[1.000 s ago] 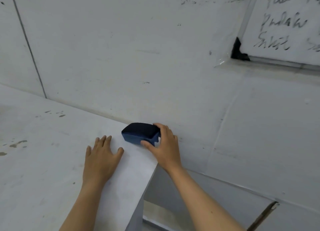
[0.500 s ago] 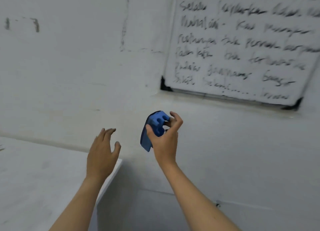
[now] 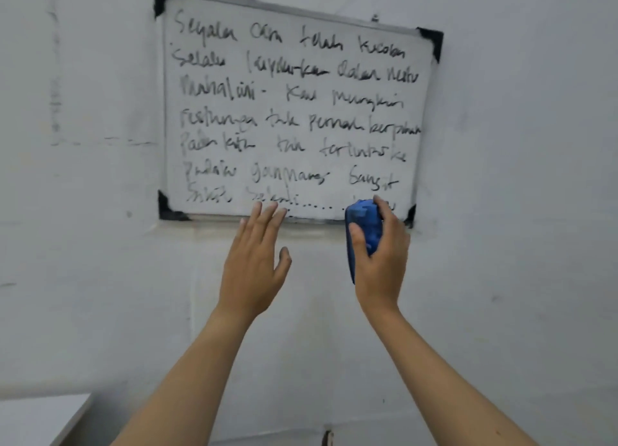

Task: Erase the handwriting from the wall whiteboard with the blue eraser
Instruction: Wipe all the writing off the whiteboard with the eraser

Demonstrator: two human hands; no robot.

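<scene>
Right hand (image 3: 379, 261) gripped the eraser (image 3: 363, 231) at the whiteboard's (image 3: 294, 111) lower right corner. Left hand (image 3: 254, 261) was spread, empty, overlapping its bottom edge. Handwriting (image 3: 291, 107) filled the board; table (image 3: 40, 419) stood far below-left.

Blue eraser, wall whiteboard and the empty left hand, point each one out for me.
Blue eraser (image 3: 364, 224): head view, on its blue plastic back.
Wall whiteboard (image 3: 294, 111): head view, on its written white surface.
Left hand (image 3: 254, 265): head view, on its back.

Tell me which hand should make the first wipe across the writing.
Right. The right hand already grips the blue eraser at the whiteboard's bottom right edge. The left hand is open and empty, fingers near the bottom frame.
</scene>
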